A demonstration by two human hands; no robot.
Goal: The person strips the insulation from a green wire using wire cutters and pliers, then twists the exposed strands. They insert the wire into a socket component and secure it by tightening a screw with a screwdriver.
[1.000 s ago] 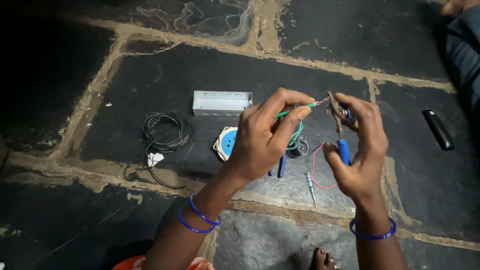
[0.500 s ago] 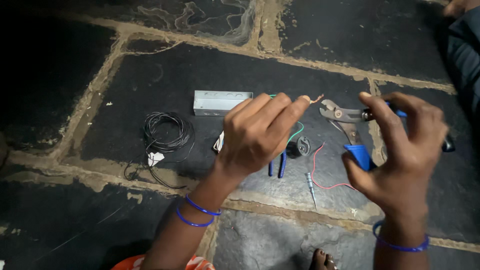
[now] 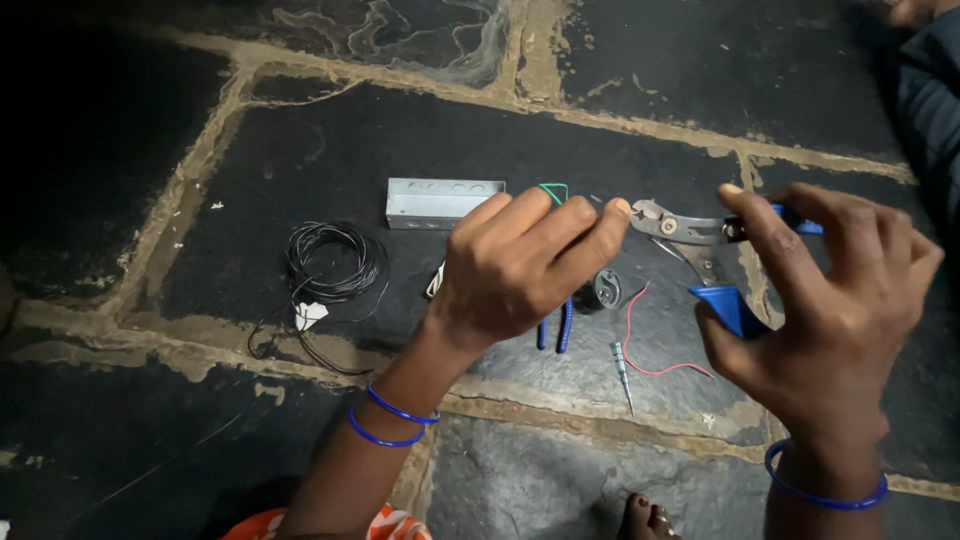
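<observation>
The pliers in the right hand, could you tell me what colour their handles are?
Blue handles, clearest in the head view.

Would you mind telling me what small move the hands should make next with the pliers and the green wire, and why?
Probably bring the pliers in the right hand leftwards until their tips meet the wire end. The left hand pinches the green wire, holding it up above the stone floor. The tool's tips already point towards the left fingertips, just short of them, and its blue handles are spread apart.

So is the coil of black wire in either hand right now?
No, the coil of black wire lies on the stone floor, left of the left hand and apart from both hands.
</observation>
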